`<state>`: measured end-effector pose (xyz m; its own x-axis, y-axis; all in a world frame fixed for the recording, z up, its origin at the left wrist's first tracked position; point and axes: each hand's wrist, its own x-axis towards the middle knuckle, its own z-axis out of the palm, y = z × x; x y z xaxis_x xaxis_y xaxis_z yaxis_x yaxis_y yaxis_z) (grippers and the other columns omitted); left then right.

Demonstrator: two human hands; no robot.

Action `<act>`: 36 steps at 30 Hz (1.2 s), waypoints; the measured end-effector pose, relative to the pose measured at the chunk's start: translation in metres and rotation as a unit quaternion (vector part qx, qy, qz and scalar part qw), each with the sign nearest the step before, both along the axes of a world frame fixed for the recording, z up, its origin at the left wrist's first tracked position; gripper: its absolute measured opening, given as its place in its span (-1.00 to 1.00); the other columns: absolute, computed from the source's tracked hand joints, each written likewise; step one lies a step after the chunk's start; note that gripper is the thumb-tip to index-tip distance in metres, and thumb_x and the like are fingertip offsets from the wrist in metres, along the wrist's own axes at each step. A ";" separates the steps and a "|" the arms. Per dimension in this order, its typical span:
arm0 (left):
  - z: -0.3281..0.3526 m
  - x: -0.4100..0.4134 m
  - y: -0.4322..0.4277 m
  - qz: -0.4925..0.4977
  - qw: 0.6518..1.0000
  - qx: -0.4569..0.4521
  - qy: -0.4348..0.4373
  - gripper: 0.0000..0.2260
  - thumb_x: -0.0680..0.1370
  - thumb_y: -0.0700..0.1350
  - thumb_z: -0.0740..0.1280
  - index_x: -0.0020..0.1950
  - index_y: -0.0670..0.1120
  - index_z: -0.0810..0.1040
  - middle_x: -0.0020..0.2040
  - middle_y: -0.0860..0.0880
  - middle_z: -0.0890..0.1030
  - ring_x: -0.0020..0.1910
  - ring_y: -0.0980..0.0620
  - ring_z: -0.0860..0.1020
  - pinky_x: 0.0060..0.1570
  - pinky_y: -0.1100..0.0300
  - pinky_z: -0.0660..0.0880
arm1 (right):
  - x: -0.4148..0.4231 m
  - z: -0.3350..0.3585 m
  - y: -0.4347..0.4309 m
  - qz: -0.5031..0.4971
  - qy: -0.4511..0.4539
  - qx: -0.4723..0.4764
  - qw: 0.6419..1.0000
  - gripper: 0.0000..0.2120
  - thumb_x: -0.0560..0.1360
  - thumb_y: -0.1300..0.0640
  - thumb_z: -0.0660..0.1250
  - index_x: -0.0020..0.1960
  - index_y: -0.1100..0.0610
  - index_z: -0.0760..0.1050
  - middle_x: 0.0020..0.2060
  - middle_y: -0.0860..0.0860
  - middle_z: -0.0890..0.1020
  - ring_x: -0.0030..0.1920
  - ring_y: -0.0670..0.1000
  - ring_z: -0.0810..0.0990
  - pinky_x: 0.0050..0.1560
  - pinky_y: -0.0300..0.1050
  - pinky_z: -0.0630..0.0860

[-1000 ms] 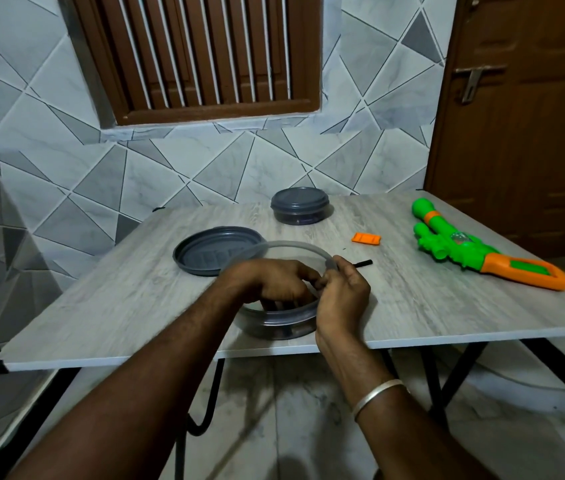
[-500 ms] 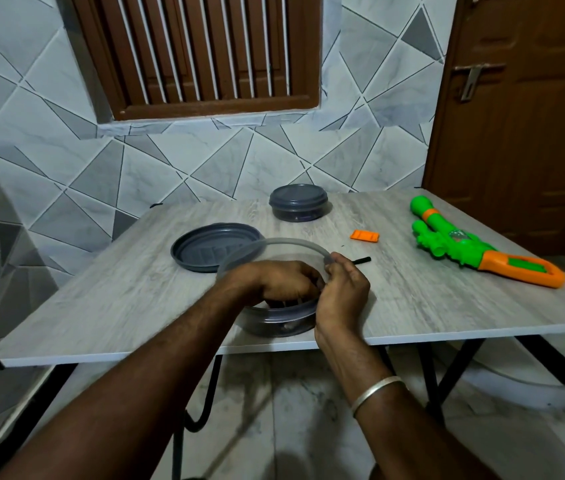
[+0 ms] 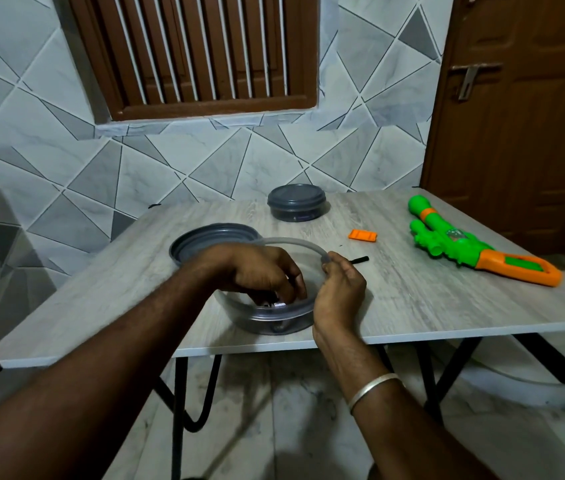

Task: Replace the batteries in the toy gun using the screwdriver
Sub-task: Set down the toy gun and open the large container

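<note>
left hand (image 3: pixel 260 271) curled in bowl (image 3: pixel 276 322), grasp unclear | right hand (image 3: pixel 340 292) holds screwdriver (image 3: pixel 360 260) | lid (image 3: pixel 198 241) behind

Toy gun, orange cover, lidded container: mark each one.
toy gun (image 3: pixel 464 245): head view, green body near the middle.
orange cover (image 3: pixel 363 235): head view, its top face.
lidded container (image 3: pixel 296 197): head view, centre of its lid.

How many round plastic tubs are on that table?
2. An open clear tub sits at the near edge, the left hand reaching into it; a lidded tub stands farther back. None seem hidden.
</note>
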<state>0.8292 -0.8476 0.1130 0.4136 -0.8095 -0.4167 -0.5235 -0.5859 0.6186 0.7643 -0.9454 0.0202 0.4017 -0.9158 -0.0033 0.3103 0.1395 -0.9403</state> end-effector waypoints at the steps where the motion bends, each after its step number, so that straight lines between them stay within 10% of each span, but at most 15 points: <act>1: 0.000 0.001 0.002 -0.006 1.000 -0.001 0.003 -0.80 0.52 -0.35 0.36 0.05 -0.12 0.66 -0.14 -0.07 0.61 -0.17 -0.01 0.51 -0.17 0.16 0.47 | 0.000 0.000 0.000 0.000 0.000 -0.001 1.000 -0.69 0.58 0.19 0.19 0.26 0.12 0.58 0.17 -0.02 0.63 0.16 -0.02 0.57 0.23 0.00 0.55; 16: 0.001 -0.003 0.004 -0.017 0.987 0.105 -0.118 -0.72 0.57 -0.17 0.37 0.27 -0.02 0.61 0.17 0.01 0.66 0.18 0.01 0.60 0.35 -0.01 0.46 | -0.004 0.003 0.003 0.007 0.018 -0.017 1.000 -0.68 0.61 0.18 0.17 0.30 0.10 0.55 0.20 -0.02 0.61 0.17 -0.01 0.56 0.21 0.04 0.56; 29: 0.005 -0.010 -0.006 -0.016 0.966 0.168 -0.194 -0.69 0.64 -0.18 0.31 0.38 -0.05 0.53 0.00 -0.01 0.59 -0.10 0.03 0.56 -0.12 0.19 0.55 | -0.004 0.002 0.001 0.009 0.022 -0.022 0.999 -0.67 0.60 0.19 0.17 0.31 0.11 0.54 0.23 -0.02 0.60 0.19 -0.01 0.54 0.25 0.04 0.54; 36: 0.010 -0.010 0.000 -0.049 0.949 0.220 -0.219 -0.74 0.64 -0.16 0.27 0.27 0.09 0.57 0.20 -0.03 0.58 0.16 -0.03 0.58 0.09 0.11 0.53 | -0.004 0.003 0.001 0.012 0.017 -0.019 1.000 -0.67 0.59 0.20 0.18 0.31 0.12 0.55 0.23 -0.01 0.60 0.20 -0.01 0.54 0.27 0.00 0.52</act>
